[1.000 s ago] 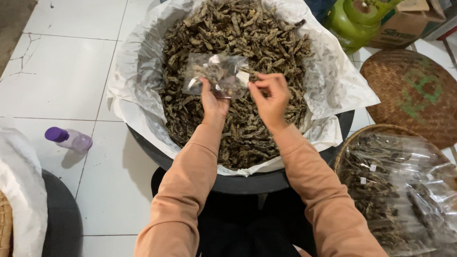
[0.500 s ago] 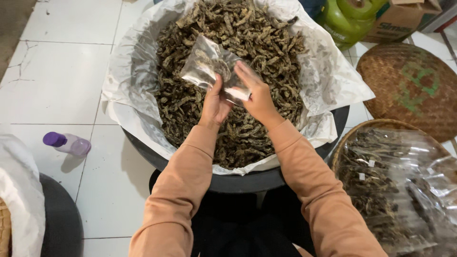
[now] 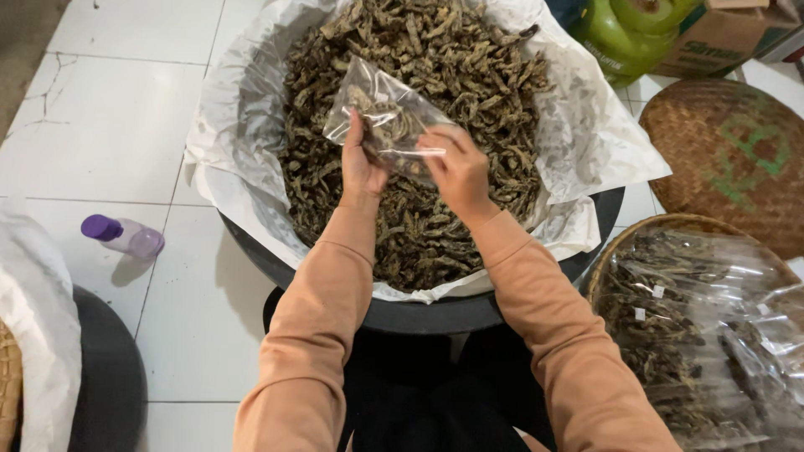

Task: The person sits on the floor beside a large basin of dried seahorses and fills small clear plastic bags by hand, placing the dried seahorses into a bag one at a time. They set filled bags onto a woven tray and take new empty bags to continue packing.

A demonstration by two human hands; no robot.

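At the far left edge a white sack (image 3: 38, 318) drapes over a dark round tub (image 3: 109, 377), and just right of it a small clear plastic bottle with a purple cap (image 3: 124, 236) lies on the white tiled floor (image 3: 109, 109). The tiles between the bottle and the big basin are bare, the widest open stretch in view.

The large black round basin (image 3: 419, 314), lined with crumpled white paper (image 3: 243, 125) and heaped with dried brown-green strips (image 3: 435, 59), fills the middle. Over the heap, the left hand (image 3: 360, 167) pinches the near edge of a small clear plastic bag (image 3: 381, 113), fingers closed on the film. The right hand (image 3: 456, 172) grips the same bag at its right side, thumb and fingers curled shut on it. The bag is wrinkled, tilted up and leftward, and holds a few of the dried strips; it hangs just above the pile, between both hands.

Further right, a green rounded gas cylinder (image 3: 624, 33) and a brown cardboard box (image 3: 720, 38) stand at the far edge. A flat round woven bamboo tray (image 3: 729, 155) lies beside the basin's right rim, and nearer, a woven basket (image 3: 620, 251) piled with filled clear packets (image 3: 703, 335) crowds the right side, close against the right sleeve.
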